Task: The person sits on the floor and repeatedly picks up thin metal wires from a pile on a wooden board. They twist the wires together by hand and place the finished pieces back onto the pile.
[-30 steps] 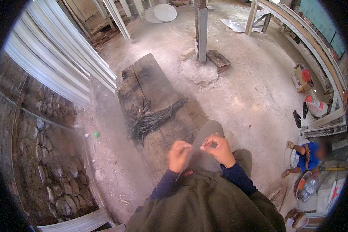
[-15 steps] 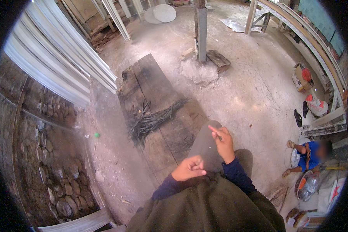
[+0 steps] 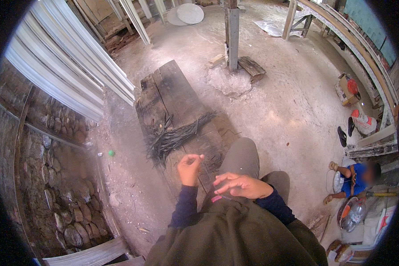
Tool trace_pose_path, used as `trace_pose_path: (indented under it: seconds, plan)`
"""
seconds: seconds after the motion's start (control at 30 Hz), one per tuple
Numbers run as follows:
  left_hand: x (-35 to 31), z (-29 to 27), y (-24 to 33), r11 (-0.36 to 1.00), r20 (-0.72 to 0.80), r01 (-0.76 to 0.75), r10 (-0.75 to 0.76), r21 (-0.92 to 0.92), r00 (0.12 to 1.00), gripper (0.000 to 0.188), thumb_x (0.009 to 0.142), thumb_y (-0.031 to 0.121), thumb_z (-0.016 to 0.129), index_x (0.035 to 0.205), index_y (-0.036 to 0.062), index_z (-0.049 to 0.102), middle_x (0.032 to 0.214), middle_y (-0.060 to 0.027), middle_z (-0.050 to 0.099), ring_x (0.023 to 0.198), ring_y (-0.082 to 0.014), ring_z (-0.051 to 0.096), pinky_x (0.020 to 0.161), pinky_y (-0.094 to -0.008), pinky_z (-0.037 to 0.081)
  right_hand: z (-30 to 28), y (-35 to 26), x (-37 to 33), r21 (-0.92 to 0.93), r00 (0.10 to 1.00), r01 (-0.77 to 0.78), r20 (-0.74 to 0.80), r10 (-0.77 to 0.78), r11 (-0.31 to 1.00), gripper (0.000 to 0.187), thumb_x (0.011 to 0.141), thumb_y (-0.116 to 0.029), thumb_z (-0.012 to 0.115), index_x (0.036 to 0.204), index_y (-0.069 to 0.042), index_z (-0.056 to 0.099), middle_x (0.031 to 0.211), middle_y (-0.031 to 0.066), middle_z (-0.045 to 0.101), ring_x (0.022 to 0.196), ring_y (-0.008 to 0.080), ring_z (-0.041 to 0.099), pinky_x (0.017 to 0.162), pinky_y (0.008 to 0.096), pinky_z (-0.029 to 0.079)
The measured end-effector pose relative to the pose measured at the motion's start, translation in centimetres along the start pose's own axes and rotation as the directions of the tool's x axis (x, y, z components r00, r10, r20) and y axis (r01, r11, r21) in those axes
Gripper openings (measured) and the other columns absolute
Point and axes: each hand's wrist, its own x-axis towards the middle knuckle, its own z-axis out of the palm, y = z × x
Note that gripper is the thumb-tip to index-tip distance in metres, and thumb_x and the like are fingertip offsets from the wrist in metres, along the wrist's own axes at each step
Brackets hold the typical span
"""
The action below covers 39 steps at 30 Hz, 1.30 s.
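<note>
The bundle of dark strips (image 3: 177, 136) lies across the long wooden board (image 3: 170, 91), ahead of both hands and touching neither. It is nearer to the left hand (image 3: 189, 170), just beyond its fingertips; from the right hand (image 3: 243, 185) it lies farther off, ahead and to the left. The two hands are apart. The left is raised over the board's near part, thumb and finger pinched together; whether a thin strip sits between them is too fine to tell. The right hand is held over the person's lap, palm down, its fingers reaching leftward and slightly spread; whether it grips anything cannot be told. The person's grey-brown trouser knee (image 3: 243, 155) juts forward beside the board, right of the bundle.
</note>
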Motion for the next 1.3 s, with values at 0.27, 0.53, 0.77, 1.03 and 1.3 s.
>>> trace_pose_path:
  seconds: [0.27, 0.53, 0.77, 1.03, 1.3]
  plan:
    - [-2.0, 1.4, 0.8, 0.99, 0.087, 0.027, -0.039, 0.139, 0.995, 0.009, 0.073, 0.008, 0.063, 0.078, 0.0007, 0.062, 0.069, -0.0002, 0.058, 0.065, -0.0074, 0.052, 0.059, -0.0207, 0.041, -0.3, 0.9, -0.5, -0.057, 0.984, -0.006, -0.178, -0.005, 0.998, 0.013, 0.07, -0.014, 0.068, 0.077, -0.005, 0.061, 0.078, 0.004, 0.062, 0.099, 0.0224, 0.051, 0.097, 0.0409, 0.023]
    - [-4.7, 2.4, 0.9, 0.944, 0.43, -0.27, 0.168, 0.189, 0.887, 0.01, 0.077, 0.004, 0.053, 0.082, -0.0004, 0.061, 0.083, -0.0063, 0.06, 0.08, -0.0158, 0.055, 0.073, -0.0249, 0.041, -2.2, 3.2, -0.5, -0.307, 0.65, -0.231, -0.755, -0.088, 0.923, 0.013, 0.069, -0.001, 0.064, 0.068, -0.003, 0.051, 0.068, 0.0032, 0.054, 0.074, 0.0124, 0.055, 0.075, 0.0293, 0.042]
    - [-8.6, 4.1, 0.2, 0.899, 0.761, -0.41, 0.372, -0.154, 0.531, 0.01, 0.078, 0.008, 0.055, 0.083, 0.0001, 0.052, 0.098, -0.0088, 0.05, 0.085, -0.0145, 0.049, 0.072, -0.0228, 0.039, -5.6, 7.4, -0.7, -0.237, 0.397, -0.287, -0.911, -0.11, 0.928, 0.014, 0.075, -0.001, 0.059, 0.087, -0.003, 0.051, 0.065, 0.002, 0.049, 0.061, 0.0093, 0.053, 0.059, 0.0213, 0.043]
    - [-8.7, 4.2, -2.3, 0.946, 0.805, -0.302, 0.271, -0.12, 0.528, 0.02, 0.075, 0.011, 0.062, 0.082, 0.0041, 0.045, 0.088, -0.003, 0.047, 0.072, -0.0075, 0.041, 0.057, -0.0198, 0.035, -5.5, 9.9, -0.4, -0.095, 0.518, -0.231, -0.855, 0.04, 0.968, 0.047, 0.081, -0.005, 0.053, 0.126, -0.01, 0.038, 0.062, -0.001, 0.044, 0.057, 0.0072, 0.051, 0.059, 0.0187, 0.043]
    - [-5.6, 0.4, 2.6, 0.987, 0.529, 0.081, 0.005, -0.139, 0.849, 0.012, 0.077, 0.008, 0.058, 0.087, 0.003, 0.056, 0.087, -0.0021, 0.056, 0.063, -0.0066, 0.049, 0.051, -0.02, 0.04, -5.0, 7.2, -0.3, -0.401, 0.67, -0.247, -0.729, -0.144, 0.882, 0.019, 0.076, -0.006, 0.058, 0.095, -0.007, 0.061, 0.074, 0.0027, 0.048, 0.077, 0.0137, 0.052, 0.072, 0.0245, 0.039]
